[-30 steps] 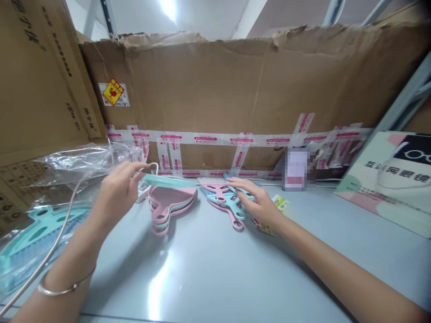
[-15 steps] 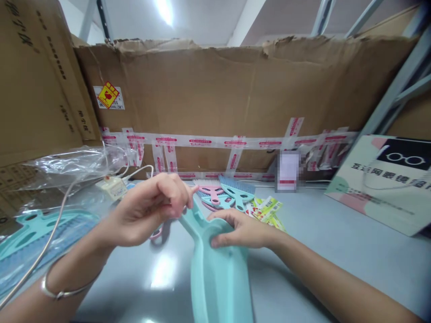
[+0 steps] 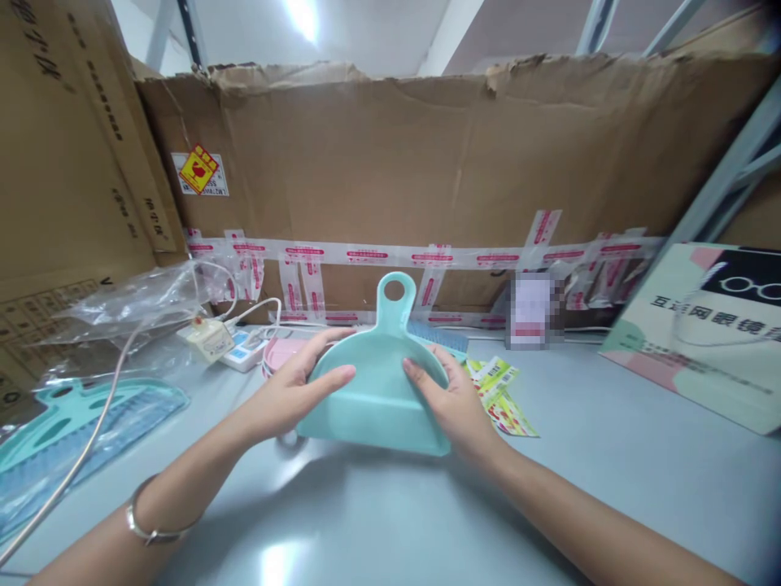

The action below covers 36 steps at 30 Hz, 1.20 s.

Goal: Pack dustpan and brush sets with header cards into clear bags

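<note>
Between both hands I hold a turquoise dustpan [image 3: 373,415] above the grey table, its handle with a round hole pointing up and away from me. My left hand [image 3: 305,378] grips the left side, thumb on the inner face. On the right side, my right hand [image 3: 448,391] is closed the same way, thumb on top and fingers behind. Behind the dustpan, a blue-bristled brush [image 3: 440,338] shows in part, near my right fingers. A pink plastic piece [image 3: 281,354] lies behind my left hand, mostly hidden.
Green-yellow packets [image 3: 500,399] lie right of the dustpan. A bagged turquoise brush [image 3: 91,423] and a cable [image 3: 101,415] are at the left, by a white adapter [image 3: 207,338]. A large cardboard box [image 3: 366,163] walls the back; a printed box [image 3: 701,342] stands right.
The dustpan has turned from side-on to facing me, handle up. My left hand has moved from the handle's end down to the left side; the right hand has shifted along the right side.
</note>
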{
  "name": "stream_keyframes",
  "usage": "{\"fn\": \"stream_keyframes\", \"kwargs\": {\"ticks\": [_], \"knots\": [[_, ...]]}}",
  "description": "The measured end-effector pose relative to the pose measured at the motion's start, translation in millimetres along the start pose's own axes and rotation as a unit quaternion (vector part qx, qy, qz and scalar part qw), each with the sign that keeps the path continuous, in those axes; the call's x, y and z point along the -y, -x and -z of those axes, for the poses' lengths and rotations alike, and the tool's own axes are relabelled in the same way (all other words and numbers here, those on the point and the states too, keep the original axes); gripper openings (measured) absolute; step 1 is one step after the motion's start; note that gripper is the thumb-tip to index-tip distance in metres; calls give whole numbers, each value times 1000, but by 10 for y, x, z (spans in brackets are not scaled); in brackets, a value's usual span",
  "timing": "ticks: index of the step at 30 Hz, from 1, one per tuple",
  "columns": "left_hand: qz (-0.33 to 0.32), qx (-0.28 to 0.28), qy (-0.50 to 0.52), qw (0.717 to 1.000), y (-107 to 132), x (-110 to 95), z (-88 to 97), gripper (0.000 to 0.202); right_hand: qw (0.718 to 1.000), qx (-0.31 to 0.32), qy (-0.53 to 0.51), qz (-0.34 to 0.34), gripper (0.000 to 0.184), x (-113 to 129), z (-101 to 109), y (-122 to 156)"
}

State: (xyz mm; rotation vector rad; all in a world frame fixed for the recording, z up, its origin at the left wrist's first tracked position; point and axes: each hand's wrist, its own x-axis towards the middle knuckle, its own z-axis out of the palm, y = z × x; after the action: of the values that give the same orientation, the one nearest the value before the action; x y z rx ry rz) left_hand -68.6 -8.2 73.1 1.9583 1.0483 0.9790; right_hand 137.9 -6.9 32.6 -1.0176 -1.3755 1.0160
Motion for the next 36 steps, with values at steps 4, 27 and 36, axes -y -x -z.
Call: {"fn": "stream_keyframes", "kwargs": {"ticks": [4,27,36], "knots": [[-6,-17,-60,998,-46,103,-79,30,994,88,65,29,31,-14,-14,-11],[90,-108,-19,990,-124,297,-114,30,750,72,609,247,20,-769,1124,-743],[52,-139,9,989,-122,380,-122,39,844,-300,305,322,15,66,1125,-581]]}}
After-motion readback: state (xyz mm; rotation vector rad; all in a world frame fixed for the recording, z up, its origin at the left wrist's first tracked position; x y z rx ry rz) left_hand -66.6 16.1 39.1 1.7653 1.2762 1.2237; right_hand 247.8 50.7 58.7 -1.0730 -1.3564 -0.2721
